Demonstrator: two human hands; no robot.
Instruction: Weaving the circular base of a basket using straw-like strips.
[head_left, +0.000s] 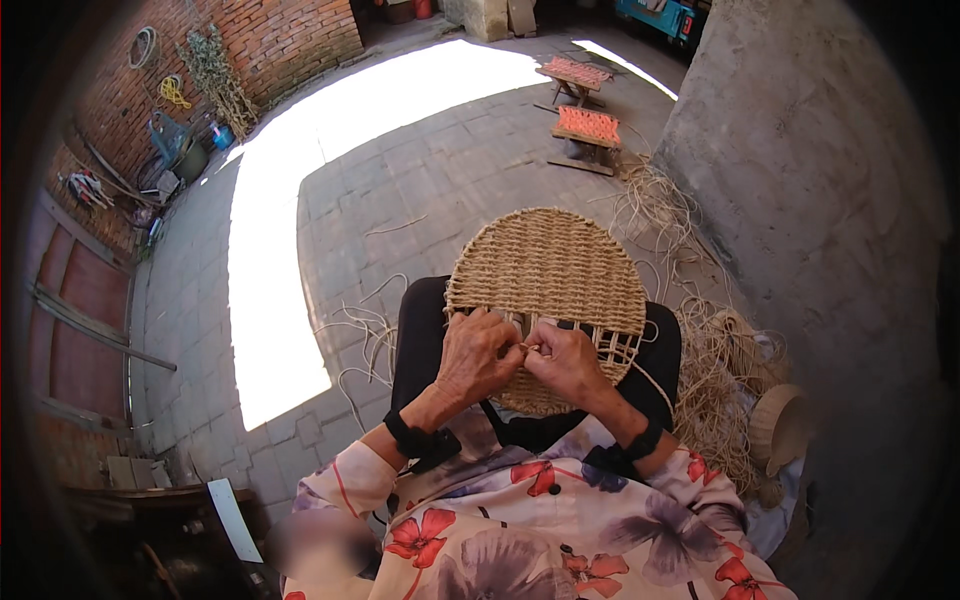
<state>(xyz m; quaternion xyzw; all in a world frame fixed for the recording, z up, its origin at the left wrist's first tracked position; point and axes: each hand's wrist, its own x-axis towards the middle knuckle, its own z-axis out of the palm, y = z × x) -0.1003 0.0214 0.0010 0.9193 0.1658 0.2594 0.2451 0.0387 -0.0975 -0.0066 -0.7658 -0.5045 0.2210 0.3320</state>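
Observation:
A round, tan piece of woven straw cord lies across my lap. Its far part is tightly woven, while a band of open gaps with bare strands crosses it nearer to me. Over this band my left hand and my right hand meet, both closed. Between their fingertips they pinch a short bit of straw cord. The fingers partly cover the weave there. A loose cord end trails from the right edge of the piece, beside my right hand.
Tangled straw cord is heaped on the right, with a pale woven basket beside it. More loose strands lie on the paving to my left. Ahead stand two low stools with red-orange woven seats. A grey wall rises on the right.

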